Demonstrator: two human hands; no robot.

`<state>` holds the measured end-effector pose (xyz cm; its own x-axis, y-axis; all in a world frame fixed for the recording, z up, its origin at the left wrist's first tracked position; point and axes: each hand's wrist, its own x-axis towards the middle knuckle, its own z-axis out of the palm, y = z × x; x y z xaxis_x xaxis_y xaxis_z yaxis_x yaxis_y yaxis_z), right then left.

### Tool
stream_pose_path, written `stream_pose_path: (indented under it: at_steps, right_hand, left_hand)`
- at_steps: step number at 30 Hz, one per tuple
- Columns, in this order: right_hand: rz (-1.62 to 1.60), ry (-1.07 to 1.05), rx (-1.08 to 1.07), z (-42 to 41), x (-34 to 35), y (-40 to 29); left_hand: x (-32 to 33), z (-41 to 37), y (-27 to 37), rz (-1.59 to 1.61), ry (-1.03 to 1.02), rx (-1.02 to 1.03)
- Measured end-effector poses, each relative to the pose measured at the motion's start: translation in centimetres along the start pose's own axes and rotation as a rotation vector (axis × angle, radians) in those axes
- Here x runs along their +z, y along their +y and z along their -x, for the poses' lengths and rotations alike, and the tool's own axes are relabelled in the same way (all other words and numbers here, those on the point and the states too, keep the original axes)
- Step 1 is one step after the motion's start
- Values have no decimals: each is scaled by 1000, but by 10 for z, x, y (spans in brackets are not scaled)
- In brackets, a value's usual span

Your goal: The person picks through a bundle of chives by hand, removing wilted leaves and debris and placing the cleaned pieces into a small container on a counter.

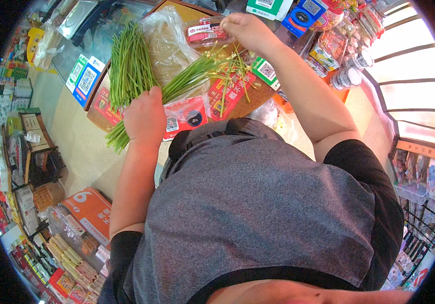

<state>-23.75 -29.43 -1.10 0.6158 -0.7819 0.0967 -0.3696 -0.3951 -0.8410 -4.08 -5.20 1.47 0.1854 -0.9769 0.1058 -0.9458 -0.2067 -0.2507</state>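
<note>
My left hand (145,116) is closed around a bunch of flowering garlic chive stems (191,78). Their cut ends stick out below the fist at the left, and the pale buds fan out to the right. Beyond that fist, a thicker pile of green stems (130,64) lies on the table. My right hand (250,32) is at the right end of a clear plastic food package (206,33) with a red and white label. Its fingertips are drawn together there, but whether they grip the package is unclear. A crumpled clear plastic bag (168,45) lies between the pile and the package.
The wooden table (253,100) carries red printed cards (232,91) and a green code card (266,72). Code signs (84,79) stand by the glass counter at left. Packaged goods (329,49) and round tubs (346,78) crowd the right. An orange box (88,212) sits lower left.
</note>
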Motion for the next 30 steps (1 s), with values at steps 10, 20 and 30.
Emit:
stream_pose_path:
  at_steps: [10, 20, 30]
  right_hand:
    - [657, -451, -199, 17, 17, -40]
    - [737, -401, -313, 18, 26, -28]
    - [775, -416, -258, 23, 27, -35]
  left_hand:
    - [-3, 4, 1, 46, 68, 35]
    - [-2, 5, 3, 81, 19, 14]
    - [0, 5, 3, 56, 23, 27]
